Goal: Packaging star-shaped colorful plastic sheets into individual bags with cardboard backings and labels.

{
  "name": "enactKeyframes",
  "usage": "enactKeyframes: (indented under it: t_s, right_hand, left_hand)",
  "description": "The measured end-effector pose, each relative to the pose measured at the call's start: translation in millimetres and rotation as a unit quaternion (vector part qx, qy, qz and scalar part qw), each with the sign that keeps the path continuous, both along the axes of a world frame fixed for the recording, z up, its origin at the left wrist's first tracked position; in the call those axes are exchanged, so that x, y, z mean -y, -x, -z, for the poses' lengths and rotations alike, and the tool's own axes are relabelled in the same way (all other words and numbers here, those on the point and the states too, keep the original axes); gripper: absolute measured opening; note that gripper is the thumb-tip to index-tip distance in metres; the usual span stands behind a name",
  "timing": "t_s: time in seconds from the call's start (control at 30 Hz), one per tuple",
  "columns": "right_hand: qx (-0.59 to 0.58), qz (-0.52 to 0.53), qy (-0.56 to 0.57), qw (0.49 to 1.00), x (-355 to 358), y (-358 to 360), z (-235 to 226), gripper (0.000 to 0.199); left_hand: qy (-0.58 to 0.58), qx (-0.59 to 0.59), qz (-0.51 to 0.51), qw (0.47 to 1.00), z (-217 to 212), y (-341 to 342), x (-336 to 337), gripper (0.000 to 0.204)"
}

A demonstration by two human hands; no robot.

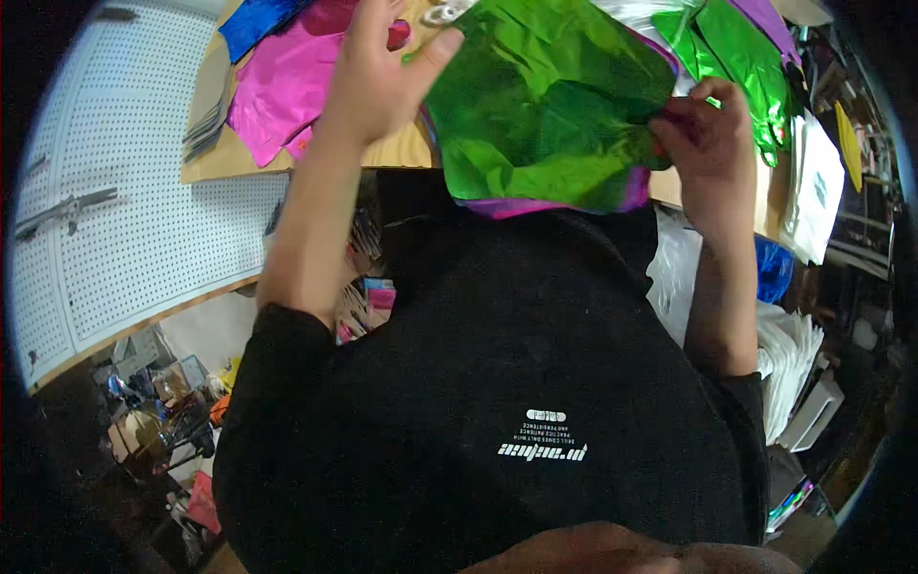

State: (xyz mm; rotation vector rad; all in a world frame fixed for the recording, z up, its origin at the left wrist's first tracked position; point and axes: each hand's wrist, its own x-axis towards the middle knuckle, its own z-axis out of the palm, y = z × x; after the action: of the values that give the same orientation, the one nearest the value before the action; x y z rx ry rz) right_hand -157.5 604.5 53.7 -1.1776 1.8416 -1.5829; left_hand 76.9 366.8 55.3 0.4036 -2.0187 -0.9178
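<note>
A crinkled, shiny green foil sheet [545,105] spreads out at the front edge of the table, with pink-purple foil [507,208] showing along its lower edge. My right hand [712,134] has its fingers closed on the right edge of the green sheet. My left hand [382,72] is at the sheet's upper left, its thumb stretched out close to the green edge. The other left fingers point up and run partly out of the picture. Whether the left thumb touches the foil, I cannot tell.
Bright pink foil [277,91] and blue foil [258,27] lie on the wooden table [229,163] at left. More green foil [741,67] lies at right, beside white sheets [816,191]. A white pegboard [124,172] stands far left. Mixed clutter [163,421] sits below it.
</note>
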Motion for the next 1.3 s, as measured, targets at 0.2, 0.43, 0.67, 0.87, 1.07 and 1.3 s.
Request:
enactKeyframes:
  t_s: [0.2,0.43,0.67,0.87,1.07,1.3]
  right_hand:
    - [0.07,-0.027,0.012,0.997,-0.5,3.5,-11.3,0.03]
    - [0.026,-0.052,-0.065,0.996,1.2,18.9,14.6,0.023]
    - [-0.018,-0.109,-0.15,0.983,0.8,9.4,2.7,0.043]
    - [-0.025,-0.155,-0.232,0.96,-4.5,0.7,-19.7,0.06]
    - [-0.201,-0.121,-0.227,0.945,-2.7,-0.3,-13.2,0.05]
    - [0.018,-0.104,-0.144,0.984,-2.1,-5.6,-2.0,0.042]
  left_hand:
    - [-0.24,0.187,0.192,0.933,11.4,-14.3,42.6,0.062]
    - [-0.236,0.22,0.184,0.929,18.3,-24.7,37.2,0.05]
    - [-0.204,0.253,0.137,0.936,15.9,-33.5,35.9,0.053]
    - [0.068,0.371,0.194,0.906,-9.3,-57.3,31.5,0.08]
    - [0.168,0.38,0.164,0.895,3.4,-58.4,30.3,0.068]
    - [0.158,0.352,0.125,0.914,6.3,-65.2,38.1,0.056]
